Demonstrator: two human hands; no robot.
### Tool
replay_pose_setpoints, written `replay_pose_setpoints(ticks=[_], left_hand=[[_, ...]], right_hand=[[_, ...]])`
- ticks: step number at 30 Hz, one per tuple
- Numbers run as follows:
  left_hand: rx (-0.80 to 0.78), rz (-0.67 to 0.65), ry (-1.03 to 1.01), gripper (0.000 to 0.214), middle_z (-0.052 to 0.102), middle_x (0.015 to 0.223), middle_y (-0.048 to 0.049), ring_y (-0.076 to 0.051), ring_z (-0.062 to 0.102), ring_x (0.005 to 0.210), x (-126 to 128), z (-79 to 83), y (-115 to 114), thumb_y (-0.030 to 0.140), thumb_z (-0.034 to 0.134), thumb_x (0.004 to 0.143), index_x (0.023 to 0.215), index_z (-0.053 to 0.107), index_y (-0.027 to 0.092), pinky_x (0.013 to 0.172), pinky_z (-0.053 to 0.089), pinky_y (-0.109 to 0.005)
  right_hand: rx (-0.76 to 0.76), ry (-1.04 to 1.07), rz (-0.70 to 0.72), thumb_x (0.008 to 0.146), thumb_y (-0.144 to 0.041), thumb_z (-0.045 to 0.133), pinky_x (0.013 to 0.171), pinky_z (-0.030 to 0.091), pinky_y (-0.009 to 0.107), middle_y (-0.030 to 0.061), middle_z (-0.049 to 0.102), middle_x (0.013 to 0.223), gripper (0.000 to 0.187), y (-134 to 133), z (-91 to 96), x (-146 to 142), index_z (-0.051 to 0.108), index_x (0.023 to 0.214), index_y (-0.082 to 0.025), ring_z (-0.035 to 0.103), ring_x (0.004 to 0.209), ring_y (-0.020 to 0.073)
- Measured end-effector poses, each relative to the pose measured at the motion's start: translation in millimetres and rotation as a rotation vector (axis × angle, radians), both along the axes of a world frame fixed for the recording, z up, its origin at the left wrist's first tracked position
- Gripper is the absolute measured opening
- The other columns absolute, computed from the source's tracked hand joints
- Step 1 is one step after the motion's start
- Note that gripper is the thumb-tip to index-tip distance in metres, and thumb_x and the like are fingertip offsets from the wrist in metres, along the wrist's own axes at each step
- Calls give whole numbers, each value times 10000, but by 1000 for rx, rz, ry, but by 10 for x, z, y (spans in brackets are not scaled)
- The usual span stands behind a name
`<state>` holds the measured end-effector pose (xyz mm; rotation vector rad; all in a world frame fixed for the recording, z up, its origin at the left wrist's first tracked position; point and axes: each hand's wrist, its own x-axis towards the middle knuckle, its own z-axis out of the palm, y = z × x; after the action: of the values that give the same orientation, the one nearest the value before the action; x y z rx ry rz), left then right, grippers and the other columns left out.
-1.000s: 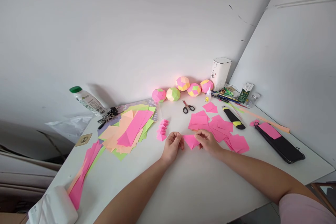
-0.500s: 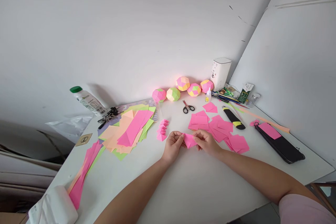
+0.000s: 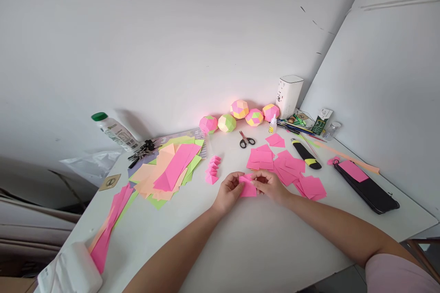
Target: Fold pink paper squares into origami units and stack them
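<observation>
Between my two hands is a small pink paper (image 3: 248, 189), held just above the table near its middle. My left hand (image 3: 229, 191) pinches its left edge, thumb in front. On the other side my right hand (image 3: 270, 186) grips the upper right part between thumb and fingers. The fingers behind the paper are partly hidden. Left of my left hand stands a short row of folded pink paper pieces (image 3: 212, 170). Pink paper squares (image 3: 288, 167) lie in loose heaps beyond and to the right of my right hand.
Scissors (image 3: 246, 140), a glue bottle (image 3: 272, 124) and several paper balls (image 3: 227, 123) sit toward the wall. Coloured sheets (image 3: 168, 169) spread on the left. A box cutter (image 3: 305, 153) and a black pouch (image 3: 367, 187) lie right. A green-capped bottle (image 3: 117, 132) stands at the back left.
The paper in my hands showed a pointed, triangular fold before; now it looks like a flatter square. My fingers have shifted slightly on it. The things on the table have stayed put.
</observation>
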<state>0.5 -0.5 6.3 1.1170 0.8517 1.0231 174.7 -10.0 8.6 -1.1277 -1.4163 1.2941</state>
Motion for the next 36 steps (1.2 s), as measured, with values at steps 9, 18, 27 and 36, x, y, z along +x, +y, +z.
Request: replay_pose_setpoints(ticks=[9,18,27,36], left_hand=[[23,-118,-23,464,626,938,-56,-163,571,837,-30,-27,-2,311,685,705,1133,559,183,761,456,-316],[7,-41,-53,331,559,781,9,-103,533,683,10,-44,-7,380,633,759,988,482,196,620,425,-227],[67,-93,20,329,553,830,-9,-116,537,719,0,-54,-23,400,615,768,986,507,179,657,440,-247],[63,-112,81,397,584,872,-46,-146,554,780,-13,-37,-26,419,618,758,1051,539,163,707,464,-287]], right_hand=[[-39,-29,33,750,-316,646,489,435,243,-15,566,714,397,9,-24,-8,546,1109,-178,542,527,104],[-31,-76,50,764,-398,624,457,368,227,-43,515,513,265,12,-18,-3,511,673,-176,498,474,111],[-21,-59,45,786,-428,583,477,382,227,-42,504,527,295,-17,45,-4,480,666,-180,516,500,116],[-13,-52,50,788,-417,587,475,396,222,-45,500,560,265,-12,33,-3,502,717,-176,529,497,107]])
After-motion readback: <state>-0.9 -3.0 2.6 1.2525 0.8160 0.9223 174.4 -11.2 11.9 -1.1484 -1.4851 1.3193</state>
